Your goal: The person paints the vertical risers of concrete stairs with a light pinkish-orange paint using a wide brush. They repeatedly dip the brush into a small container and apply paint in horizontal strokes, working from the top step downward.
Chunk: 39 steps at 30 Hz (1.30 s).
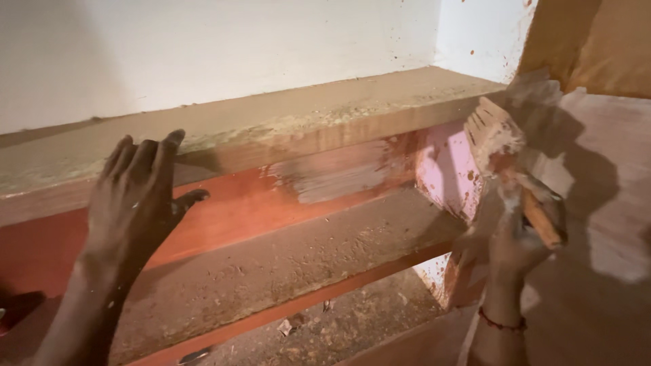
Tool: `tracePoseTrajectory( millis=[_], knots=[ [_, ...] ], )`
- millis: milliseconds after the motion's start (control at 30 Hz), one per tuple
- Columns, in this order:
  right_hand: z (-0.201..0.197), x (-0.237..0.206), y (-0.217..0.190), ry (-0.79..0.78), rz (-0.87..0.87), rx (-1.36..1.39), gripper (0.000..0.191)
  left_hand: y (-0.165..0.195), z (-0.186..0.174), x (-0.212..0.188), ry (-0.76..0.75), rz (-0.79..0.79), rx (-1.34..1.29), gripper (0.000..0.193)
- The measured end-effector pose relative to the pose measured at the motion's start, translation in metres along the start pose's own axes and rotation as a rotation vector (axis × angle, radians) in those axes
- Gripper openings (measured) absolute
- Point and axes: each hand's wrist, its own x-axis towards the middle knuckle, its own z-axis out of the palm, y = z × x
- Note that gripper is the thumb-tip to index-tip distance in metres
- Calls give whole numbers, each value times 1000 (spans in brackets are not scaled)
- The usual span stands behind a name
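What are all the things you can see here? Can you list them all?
Upper step: one, dusty brown top, under the wall.
Riser: one, red-orange with a pale smeared patch, below the upper step.
Lower step: one, gritty brown, red edge, centre.
Wall: white, red specks, at the back.
Pink panel: one, beside the brush.
Brush: one, wooden handle, pale bristles, right.
Bracelet: one, red, right wrist.
Left hand: flat against the upper step's edge.
Right hand: gripping the brush.
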Motion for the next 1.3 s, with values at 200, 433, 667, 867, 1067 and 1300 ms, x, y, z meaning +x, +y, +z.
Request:
tracePoseTrajectory(
  millis=[200,433,667,867,1067,1300],
  knots=[
    [60,-18,-47,-85,-197,139,10,2,-5,2,50,39,18,102],
    [89,-97,-127,-294,38,577,9,-13,-20,-22,72,87,-101,106],
    [71,-70,-92,-65,64,110,11,-84,-24,-44,-123,-46,46,117],
    [58,-61,-121,-26,39,-71,10,-109,-11,-52,9,7,17,113],
    [117,-76,-196,-144,-70,125,12,-117,-10,-57,4,33,-53,111],
    [137,-120,-280,-342,121,680,12,-147,-22,-76,3,50,-29,120]
  ],
)
